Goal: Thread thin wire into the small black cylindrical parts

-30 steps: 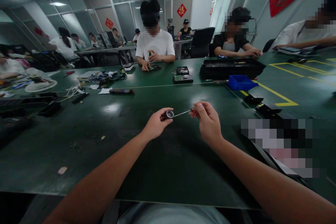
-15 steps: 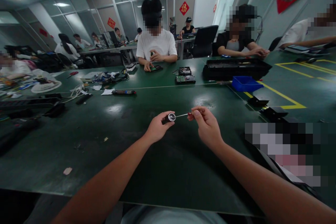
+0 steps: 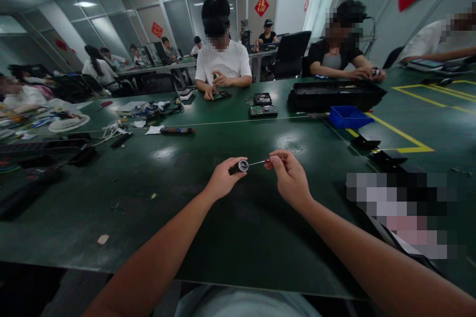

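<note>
My left hand (image 3: 222, 178) is closed around a small dark cylinder (image 3: 243, 166), its round, light-rimmed end turned toward my right. In my right hand (image 3: 292, 176) is a screwdriver (image 3: 268, 161) with a red and clear handle, pinched between thumb and fingers. Its thin metal shaft points left, and the tip meets the open end of the cylinder. How deep the tip sits inside cannot be seen. Both hands are held above the green table (image 3: 238, 237).
Across the table a person in a white shirt (image 3: 223, 62) handles a part. Two drive-like units (image 3: 263, 111), a black tray (image 3: 336, 95) and a blue bin (image 3: 349, 117) stand beyond my hands. A dark tube-shaped part (image 3: 176, 131) and cables (image 3: 111, 131) lie at left.
The camera view has shifted slightly. My right hand has turned a little on the screwdriver handle, while my left hand keeps the cylinder in place.
</note>
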The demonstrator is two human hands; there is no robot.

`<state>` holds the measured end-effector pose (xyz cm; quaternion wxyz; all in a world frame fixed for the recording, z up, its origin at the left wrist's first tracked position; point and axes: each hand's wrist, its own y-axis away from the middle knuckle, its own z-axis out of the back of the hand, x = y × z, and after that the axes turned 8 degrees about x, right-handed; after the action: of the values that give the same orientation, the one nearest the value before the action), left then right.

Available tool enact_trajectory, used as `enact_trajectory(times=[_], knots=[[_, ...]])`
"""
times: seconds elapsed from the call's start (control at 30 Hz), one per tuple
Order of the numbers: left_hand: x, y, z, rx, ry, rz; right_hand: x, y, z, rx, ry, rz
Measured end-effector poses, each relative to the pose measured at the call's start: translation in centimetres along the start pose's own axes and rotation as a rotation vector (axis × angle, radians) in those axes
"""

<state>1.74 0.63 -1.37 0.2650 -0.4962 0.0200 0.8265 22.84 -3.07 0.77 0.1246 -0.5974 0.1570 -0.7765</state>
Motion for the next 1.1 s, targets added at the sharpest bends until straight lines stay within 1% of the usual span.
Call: enact_trajectory(times=[0.2,0.47,0.53,0.6,0.63,0.7,0.83,0.9,1.0,1.1], knots=[[-0.3,0.3,0.2,0.019,-0.060,-0.017,0.3,0.0,0.1,0.006,0.023,-0.011],[-0.7,0.3,0.4,0.036,-0.109,-0.041,0.3,0.0,0.0,0.004,-0.002,0.007],[-0.8,0.3,0.5,0.048,-0.129,-0.047,0.7,0.1,0.1,0.007,0.044,0.018],[-1.0,0.3,0.6,0.056,-0.150,-0.055,1.2,0.2,0.4,-0.009,0.172,0.012],[-1.0,0.3,0.6,0.059,-0.160,-0.061,1.5,0.3,0.5,-0.032,0.232,0.022],[-1.0,0.4,0.7,0.066,-0.175,-0.071,1.8,0.3,0.6,-0.032,0.288,0.057],[-1.0,0.6,0.6,0.083,-0.204,-0.063,2.0,0.4,0.6,0.021,0.239,0.160],[-1.0,0.7,0.6,0.086,-0.216,-0.051,2.1,0.5,0.5,0.041,0.241,0.189],[-1.1,0.9,0.7,0.082,-0.235,-0.039,2.1,0.7,0.3,0.054,0.296,0.168],[-1.1,0.9,0.7,0.059,-0.244,-0.029,2.0,0.8,0.1,0.038,0.319,0.124]])
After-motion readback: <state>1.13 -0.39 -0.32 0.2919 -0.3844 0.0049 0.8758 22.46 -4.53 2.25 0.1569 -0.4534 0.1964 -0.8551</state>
